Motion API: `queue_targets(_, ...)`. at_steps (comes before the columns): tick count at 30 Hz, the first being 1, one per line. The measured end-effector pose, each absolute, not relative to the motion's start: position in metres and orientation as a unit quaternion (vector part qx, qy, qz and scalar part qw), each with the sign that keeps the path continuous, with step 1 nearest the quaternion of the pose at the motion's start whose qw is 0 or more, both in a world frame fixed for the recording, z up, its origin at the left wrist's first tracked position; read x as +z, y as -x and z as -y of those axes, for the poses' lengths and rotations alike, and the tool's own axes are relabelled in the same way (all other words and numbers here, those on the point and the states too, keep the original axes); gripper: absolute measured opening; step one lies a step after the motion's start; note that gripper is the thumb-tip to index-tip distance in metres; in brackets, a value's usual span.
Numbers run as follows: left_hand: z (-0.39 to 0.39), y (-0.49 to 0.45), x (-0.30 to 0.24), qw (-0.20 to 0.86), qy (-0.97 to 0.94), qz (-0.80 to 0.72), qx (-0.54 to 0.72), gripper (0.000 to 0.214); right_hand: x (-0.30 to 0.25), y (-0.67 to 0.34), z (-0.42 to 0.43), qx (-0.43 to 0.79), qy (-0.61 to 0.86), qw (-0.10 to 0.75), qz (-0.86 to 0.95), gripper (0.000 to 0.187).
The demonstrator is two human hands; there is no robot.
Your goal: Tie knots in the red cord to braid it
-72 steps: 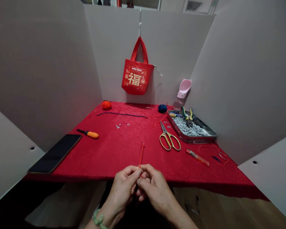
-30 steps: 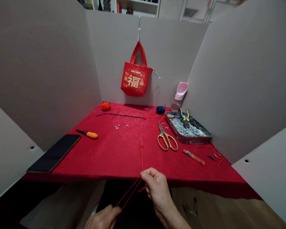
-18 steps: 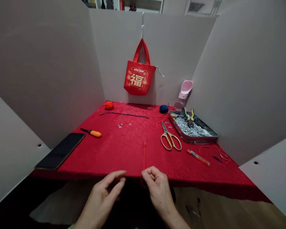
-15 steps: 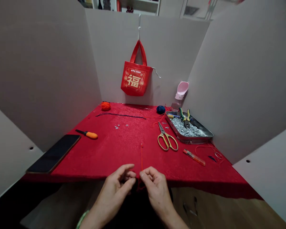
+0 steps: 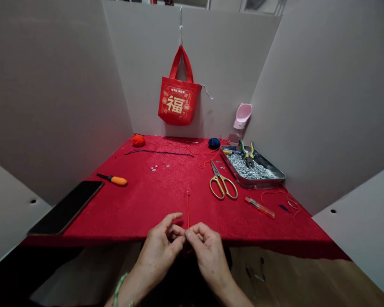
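A thin orange-red cord (image 5: 188, 211) runs taut from a small pin-like point on the red cloth down to my hands at the table's front edge. My right hand (image 5: 208, 247) is closed, pinching the cord between thumb and fingertips. Just left of the cord is my left hand (image 5: 163, 243), its index finger raised and its thumb apart from it. One of its fingertips meets the tips of my right hand, beside the cord. Below the fingers, the cord's lower end is hard to make out in the dark. Gold-handled scissors (image 5: 222, 183) lie beyond my right hand.
A metal tray (image 5: 259, 183) of small silver pieces holds pliers (image 5: 248, 157). Nearby lies an orange-red cutter (image 5: 260, 207). On the left are a phone (image 5: 67, 209) and an orange-handled tool (image 5: 118, 181). Orange yarn (image 5: 138, 140) and blue yarn (image 5: 214, 143) sit behind; a red bag (image 5: 179, 102) hangs above.
My left hand has moved in toward the cord, its index finger lifting and another fingertip reaching my right fingertips. My right hand keeps its pinch. The view has shifted slightly.
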State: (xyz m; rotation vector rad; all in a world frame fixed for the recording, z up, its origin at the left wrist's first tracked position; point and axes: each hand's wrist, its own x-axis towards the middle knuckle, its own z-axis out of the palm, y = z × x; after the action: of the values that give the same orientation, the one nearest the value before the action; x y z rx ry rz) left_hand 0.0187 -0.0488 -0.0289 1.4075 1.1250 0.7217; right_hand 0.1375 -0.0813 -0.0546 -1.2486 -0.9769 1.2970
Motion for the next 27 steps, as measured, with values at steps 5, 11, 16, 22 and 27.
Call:
queue_targets(5, 0.048, -0.018, -0.037, 0.529, -0.629, -0.482, 0.303, 0.043, -0.054, -0.138, 0.081, 0.535, 0.519, 0.525, 0.411, 0.029)
queue_targets(11, 0.048, -0.016, -0.036, 0.552, -0.602, -0.496, 0.295, 0.030, -0.055, -0.137, 0.079, 0.551, 0.501, 0.526, 0.411, 0.030)
queue_targets(16, 0.046, -0.019, -0.024, 0.617, -0.552, -0.485, 0.280, 0.024, -0.055, -0.138, 0.081, 0.544, 0.494, 0.520, 0.435, 0.031)
queue_targets(22, 0.045, -0.022, -0.020, 0.633, -0.554, -0.483, 0.244, 0.019, -0.055, -0.142, 0.087, 0.528, 0.497, 0.498, 0.475, 0.034)
queue_targets(27, 0.044, -0.023, -0.021, 0.607, -0.583, -0.483, 0.241, 0.020, -0.056, -0.147, 0.094, 0.501, 0.523, 0.468, 0.506, 0.036)
